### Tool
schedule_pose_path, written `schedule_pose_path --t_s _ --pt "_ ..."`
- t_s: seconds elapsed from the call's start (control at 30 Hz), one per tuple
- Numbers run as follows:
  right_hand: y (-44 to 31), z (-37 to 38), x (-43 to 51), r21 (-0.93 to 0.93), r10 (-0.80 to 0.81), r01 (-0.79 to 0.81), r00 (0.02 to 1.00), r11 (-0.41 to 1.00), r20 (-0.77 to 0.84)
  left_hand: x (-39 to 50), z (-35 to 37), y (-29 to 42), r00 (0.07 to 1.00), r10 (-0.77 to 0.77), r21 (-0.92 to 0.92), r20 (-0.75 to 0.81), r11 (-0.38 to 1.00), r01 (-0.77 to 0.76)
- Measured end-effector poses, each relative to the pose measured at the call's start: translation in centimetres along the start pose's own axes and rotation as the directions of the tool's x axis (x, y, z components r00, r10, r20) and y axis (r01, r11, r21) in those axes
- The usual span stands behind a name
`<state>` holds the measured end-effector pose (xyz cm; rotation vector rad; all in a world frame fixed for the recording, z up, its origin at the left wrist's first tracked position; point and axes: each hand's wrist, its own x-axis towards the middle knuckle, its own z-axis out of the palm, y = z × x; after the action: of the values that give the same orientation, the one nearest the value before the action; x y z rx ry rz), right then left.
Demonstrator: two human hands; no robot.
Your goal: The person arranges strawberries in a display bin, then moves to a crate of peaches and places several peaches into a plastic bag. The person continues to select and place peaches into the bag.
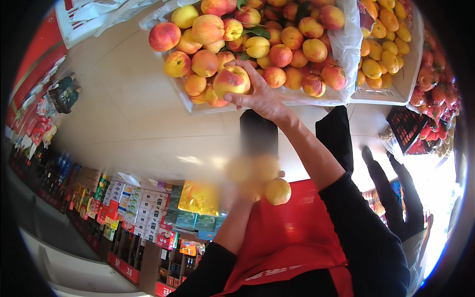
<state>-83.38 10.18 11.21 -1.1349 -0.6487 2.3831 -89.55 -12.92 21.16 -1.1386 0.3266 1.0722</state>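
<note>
My right hand (261, 92) grips a red-and-yellow nectarine (232, 81), thumb below and fingers above, at the front of a white plastic crate (207, 107) heaped with nectarines (281, 55). Several leaves lie among the fruit. Close to my red apron (293, 222), my left hand (246, 196) holds several round yellow fruits (278, 191). A blurred patch in the picture covers most of that hand, so its fingers and some of the fruit are unclear.
Beside the nectarines is a crate of small orange-yellow fruits (382, 55). Bagged red fruits (430, 81) and a black crate (406, 128) are at right. Another person's dark-clothed legs (389, 196) show nearby. Stacked boxed goods (130, 208) fill the lower left; a white basket (89, 22) is upper left.
</note>
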Motion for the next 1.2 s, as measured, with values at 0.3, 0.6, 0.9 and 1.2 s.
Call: schedule_pose_path --t_s 0.3,0.6,0.9,1.2 --pt "-1.9 1.5 -3.1 0.293 -0.015 -0.027 0.990 0.956 0.141 -0.2 -0.2 0.2 0.998 0.055 0.130 -0.017 0.990 -0.052" --pt "-2.0 1.3 -3.4 0.211 -0.036 0.019 0.996 0.977 0.078 -0.7 -1.7 0.9 0.974 0.146 0.295 -0.175 0.951 -0.090" --pt "-2.0 0.6 -4.1 0.241 -0.092 0.064 0.990 0.968 0.108 -0.7 -2.1 1.0 0.925 0.229 0.483 -0.304 0.874 -0.057" --pt "-2.0 0.7 -5.0 0.253 0.018 -0.055 0.989 0.966 0.145 -0.6 -2.2 0.7 0.971 0.144 0.303 -0.193 0.950 -0.080"
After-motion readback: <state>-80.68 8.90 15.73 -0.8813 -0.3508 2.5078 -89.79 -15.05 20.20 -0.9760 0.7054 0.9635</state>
